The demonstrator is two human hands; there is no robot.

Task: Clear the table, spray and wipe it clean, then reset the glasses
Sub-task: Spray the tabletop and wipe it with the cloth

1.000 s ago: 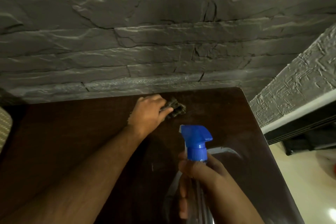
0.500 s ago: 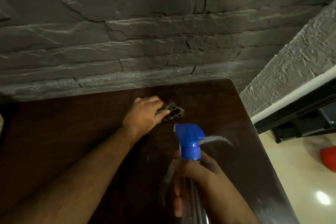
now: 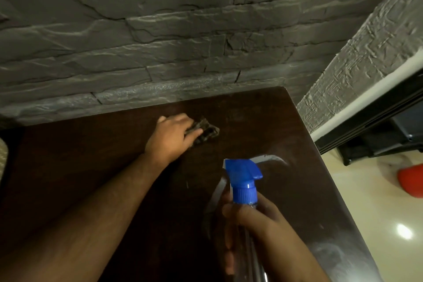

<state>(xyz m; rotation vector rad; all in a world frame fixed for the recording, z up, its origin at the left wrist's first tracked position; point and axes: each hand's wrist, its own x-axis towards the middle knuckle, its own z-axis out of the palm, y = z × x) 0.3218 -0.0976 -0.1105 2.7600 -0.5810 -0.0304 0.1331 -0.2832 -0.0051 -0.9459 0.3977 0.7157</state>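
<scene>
near the far edge of the dark tabletop (image 3: 91,167), just below the grey stone wall (image 3: 160,41), i see my left hand (image 3: 170,138) pressing a dark crumpled cloth (image 3: 206,131) against the surface, fingers curled over it. my right hand (image 3: 256,224) is well apart from it, closer to me, clamped round a clear spray bottle (image 3: 243,181) with a blue trigger head held upright above the tabletop. a red object (image 3: 410,181) sits on the pale floor at right.
</scene>
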